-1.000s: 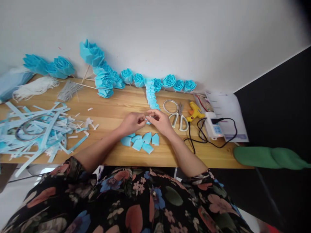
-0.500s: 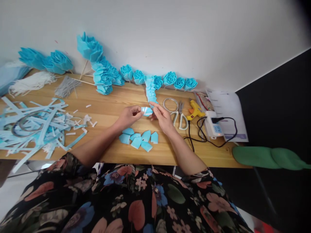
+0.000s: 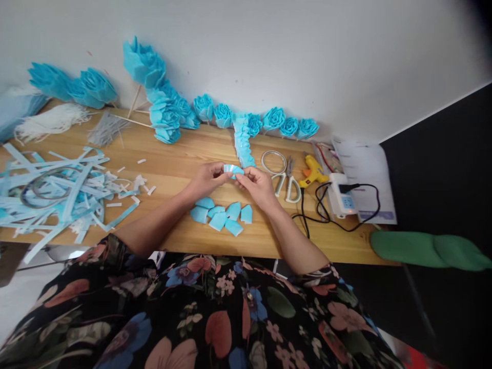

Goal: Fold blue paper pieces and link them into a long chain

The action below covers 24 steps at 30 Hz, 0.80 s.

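My left hand (image 3: 205, 180) and my right hand (image 3: 258, 185) meet over the middle of the wooden table (image 3: 180, 159). Both pinch one small light-blue foam petal (image 3: 232, 169) between thumb and fingers, a little above the tabletop. Just below the hands lies a cluster of several cut blue petals (image 3: 221, 216). A stack of overlapped blue petals (image 3: 243, 143) runs from the hands back toward the wall.
Finished blue foam roses (image 3: 165, 115) line the wall. Blue and white strip offcuts (image 3: 57, 192) cover the left side. To the right are a wire coil (image 3: 273, 161), scissors (image 3: 287, 182), a yellow glue gun (image 3: 313, 171), a power strip with black cable (image 3: 344, 200), papers (image 3: 365, 169) and a green object (image 3: 426, 251).
The hands lifted the petal from low over the cluster to a spot nearer the petal stack and turned it between the fingers. The view shifted slightly.
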Each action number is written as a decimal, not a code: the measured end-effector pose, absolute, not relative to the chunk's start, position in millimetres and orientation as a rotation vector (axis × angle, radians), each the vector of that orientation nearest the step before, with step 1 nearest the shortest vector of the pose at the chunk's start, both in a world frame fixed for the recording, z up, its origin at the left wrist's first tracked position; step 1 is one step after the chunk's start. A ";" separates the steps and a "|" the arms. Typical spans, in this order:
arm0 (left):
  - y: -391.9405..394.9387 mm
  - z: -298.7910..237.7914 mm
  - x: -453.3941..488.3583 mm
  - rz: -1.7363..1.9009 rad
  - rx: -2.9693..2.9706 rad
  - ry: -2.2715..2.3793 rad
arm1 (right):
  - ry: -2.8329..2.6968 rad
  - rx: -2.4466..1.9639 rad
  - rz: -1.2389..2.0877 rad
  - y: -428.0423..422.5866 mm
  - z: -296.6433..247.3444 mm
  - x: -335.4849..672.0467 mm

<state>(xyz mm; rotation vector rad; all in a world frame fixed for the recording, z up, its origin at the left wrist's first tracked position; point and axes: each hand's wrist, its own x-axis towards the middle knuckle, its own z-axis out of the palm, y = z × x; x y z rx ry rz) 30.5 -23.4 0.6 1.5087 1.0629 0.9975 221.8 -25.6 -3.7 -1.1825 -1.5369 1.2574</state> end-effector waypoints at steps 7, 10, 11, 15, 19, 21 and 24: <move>-24.5 6.5 29.4 1.028 1.427 1.001 | -1.414 -1.010 1.419 -23.2 -3.8 223.9; -25.1 7.3 28.9 1.037 1.407 1.014 | -1.357 -1.019 1.399 -21.9 -4.6 224.1; -24.5 6.3 28.5 1.048 1.407 1.015 | -1.342 -1.028 1.394 -21.7 -4.9 223.8; -17.8 -3.3 26.8 1.135 1.438 1.014 | -1.386 -1.037 1.378 -21.5 -6.5 222.4; -14.1 -10.6 26.4 1.396 1.496 1.096 | -1.458 -1.049 1.319 -21.4 -10.5 221.1; -17.1 -9.4 27.2 1.567 1.570 1.184 | -1.470 -1.079 1.244 -21.4 -11.8 220.7; -25.2 -4.1 29.4 1.526 1.797 1.246 | -1.508 -1.106 1.128 -22.4 -10.7 220.2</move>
